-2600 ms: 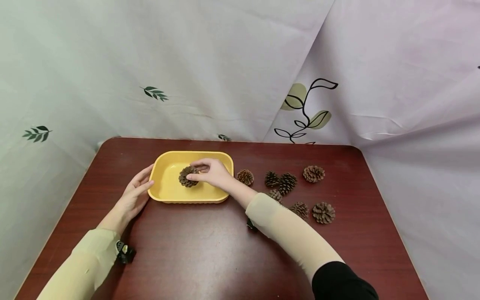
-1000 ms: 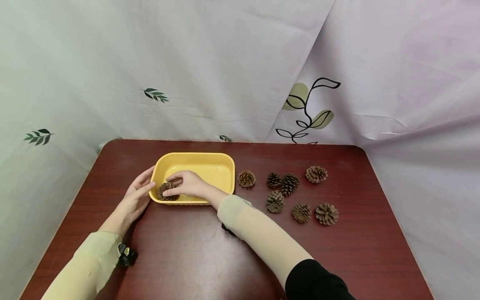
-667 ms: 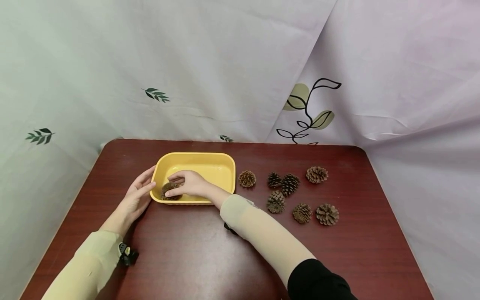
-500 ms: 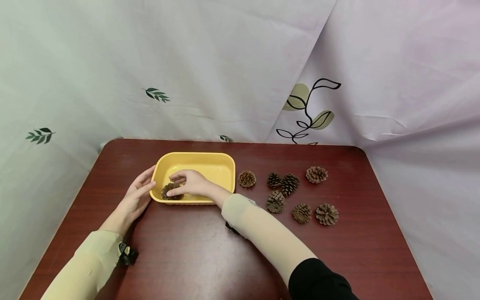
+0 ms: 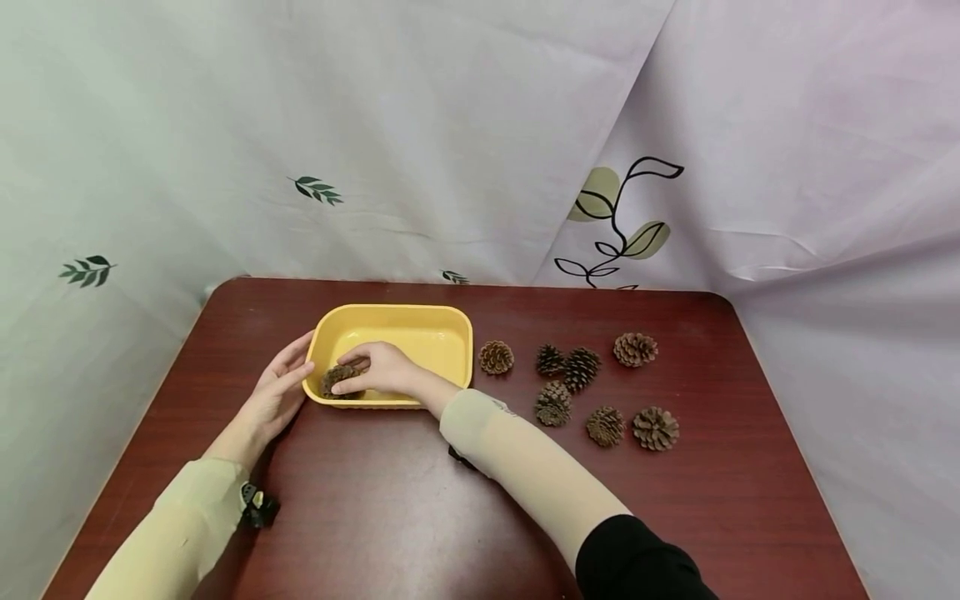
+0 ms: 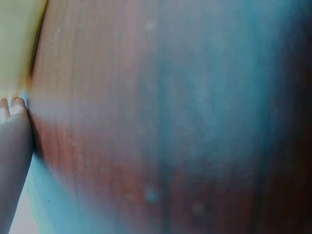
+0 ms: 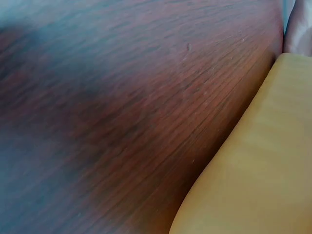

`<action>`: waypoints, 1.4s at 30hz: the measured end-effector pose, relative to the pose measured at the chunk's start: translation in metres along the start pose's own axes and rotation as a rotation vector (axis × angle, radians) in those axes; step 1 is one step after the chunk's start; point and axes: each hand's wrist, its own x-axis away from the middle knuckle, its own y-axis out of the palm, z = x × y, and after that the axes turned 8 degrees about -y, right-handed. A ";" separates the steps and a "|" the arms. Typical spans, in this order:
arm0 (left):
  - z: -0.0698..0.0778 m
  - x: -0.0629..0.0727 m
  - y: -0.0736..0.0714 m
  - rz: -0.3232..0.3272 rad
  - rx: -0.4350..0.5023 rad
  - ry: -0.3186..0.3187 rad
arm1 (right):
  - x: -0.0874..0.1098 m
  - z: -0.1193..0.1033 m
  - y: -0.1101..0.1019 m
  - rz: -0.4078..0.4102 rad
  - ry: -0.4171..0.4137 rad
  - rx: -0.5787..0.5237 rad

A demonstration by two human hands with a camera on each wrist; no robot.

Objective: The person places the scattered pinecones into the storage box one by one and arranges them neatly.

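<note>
A yellow tray [image 5: 438, 321] stands on the dark red table [image 5: 390, 508]. My right hand [image 5: 375, 369] reaches into its near left corner, and its fingers are curled round a brown pine cone [image 5: 335, 381] that rests on the tray floor. My left hand [image 5: 279, 390] lies with straight fingers against the tray's left outer wall. The left wrist view shows blurred table wood, a strip of the tray [image 6: 14, 44] and fingertips [image 6: 13, 108]. The right wrist view shows only the table and the tray's outer wall [image 7: 263, 185].
Several more pine cones lie on the table to the right of the tray, the nearest pine cone [image 5: 495, 357] just beside its right wall. Pale printed cloth [image 5: 480, 142] hangs behind and beside the table. A small black clip [image 5: 258, 504] sits at my left sleeve.
My right hand carried the pine cone from the tray's middle to its near left corner and set it down. In the last half second it has hardly moved. The left hand stayed put.
</note>
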 end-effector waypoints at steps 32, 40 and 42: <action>0.000 -0.002 -0.001 -0.008 0.023 -0.003 | 0.066 -0.012 -0.090 0.026 -0.177 0.012; 0.002 -0.001 0.001 0.008 0.010 -0.016 | 0.095 -0.007 -0.126 0.143 -0.205 0.057; 0.002 0.000 0.001 0.011 0.007 -0.016 | 0.101 -0.005 -0.135 0.176 -0.207 0.049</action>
